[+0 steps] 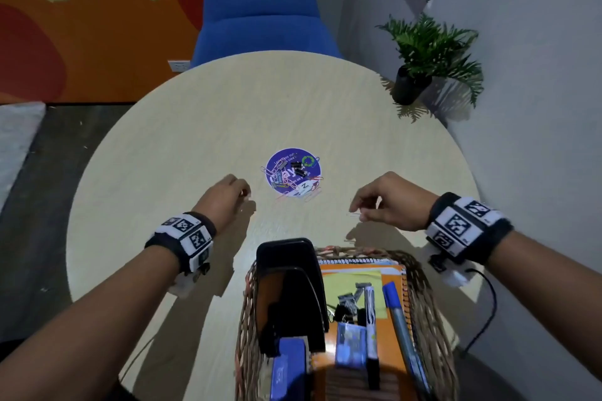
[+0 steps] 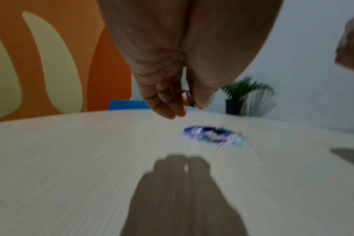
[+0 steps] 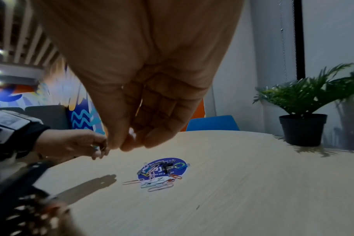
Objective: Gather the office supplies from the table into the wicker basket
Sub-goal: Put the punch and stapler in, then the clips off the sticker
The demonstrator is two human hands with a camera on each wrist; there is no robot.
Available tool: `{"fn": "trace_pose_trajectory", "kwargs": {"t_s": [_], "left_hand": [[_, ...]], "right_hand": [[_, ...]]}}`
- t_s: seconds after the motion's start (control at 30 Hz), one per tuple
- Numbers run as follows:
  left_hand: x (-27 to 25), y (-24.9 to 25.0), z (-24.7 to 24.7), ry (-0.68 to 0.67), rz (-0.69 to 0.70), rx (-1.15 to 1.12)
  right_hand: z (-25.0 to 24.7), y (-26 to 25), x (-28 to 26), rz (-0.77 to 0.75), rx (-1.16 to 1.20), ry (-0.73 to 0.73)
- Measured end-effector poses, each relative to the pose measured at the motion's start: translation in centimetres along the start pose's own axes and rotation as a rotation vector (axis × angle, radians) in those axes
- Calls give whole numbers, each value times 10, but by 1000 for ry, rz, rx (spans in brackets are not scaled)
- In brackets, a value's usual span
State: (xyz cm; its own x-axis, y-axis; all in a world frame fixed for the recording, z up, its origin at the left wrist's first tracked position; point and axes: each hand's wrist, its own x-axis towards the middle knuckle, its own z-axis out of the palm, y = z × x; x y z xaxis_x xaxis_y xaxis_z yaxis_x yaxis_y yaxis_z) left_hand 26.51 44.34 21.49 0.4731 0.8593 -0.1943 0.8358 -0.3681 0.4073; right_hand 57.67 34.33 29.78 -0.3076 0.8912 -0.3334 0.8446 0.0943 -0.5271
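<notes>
Loose coloured paper clips and black binder clips (image 1: 294, 177) (image 3: 160, 175) lie in a small pile on a round purple sticker (image 1: 312, 172) at the table's middle; the left wrist view shows the pile (image 2: 212, 135) only as a blur. My left hand (image 1: 246, 194) (image 2: 189, 102) (image 3: 100, 148) hovers left of the pile, fingers curled, pinching small clips. My right hand (image 1: 358, 213) (image 3: 121, 143) hovers right of the pile and pinches a thin paper clip (image 1: 353, 214). The wicker basket (image 1: 423, 286) stands at the near edge, holding an orange notebook, pens, clips and a black organiser.
A potted plant (image 1: 420, 75) (image 3: 303, 127) stands at the table's far right edge by the wall. A blue chair (image 1: 260, 16) is behind the table. A black cable (image 1: 485, 312) hangs from my right wrist. Bare light-wood tabletop (image 1: 195, 140) surrounds the pile.
</notes>
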Motion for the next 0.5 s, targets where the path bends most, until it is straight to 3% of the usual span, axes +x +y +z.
{"fn": "trace_pose_trajectory", "kwargs": {"t_s": [0.1,0.17,0.33,0.5], "left_hand": [[-23,29,-25,129,190,-63],[-42,59,-39,136,269,-142],[-84,127,-53,-31,361,-325],[-101,152,-33,-113,359,-151]], "right_hand": [[4,-4,-31,-9,33,11],[10,-7,-47,-27,62,30],[26,-14,-73,-12,84,5],[36,-13,-84,25,45,-30]]}}
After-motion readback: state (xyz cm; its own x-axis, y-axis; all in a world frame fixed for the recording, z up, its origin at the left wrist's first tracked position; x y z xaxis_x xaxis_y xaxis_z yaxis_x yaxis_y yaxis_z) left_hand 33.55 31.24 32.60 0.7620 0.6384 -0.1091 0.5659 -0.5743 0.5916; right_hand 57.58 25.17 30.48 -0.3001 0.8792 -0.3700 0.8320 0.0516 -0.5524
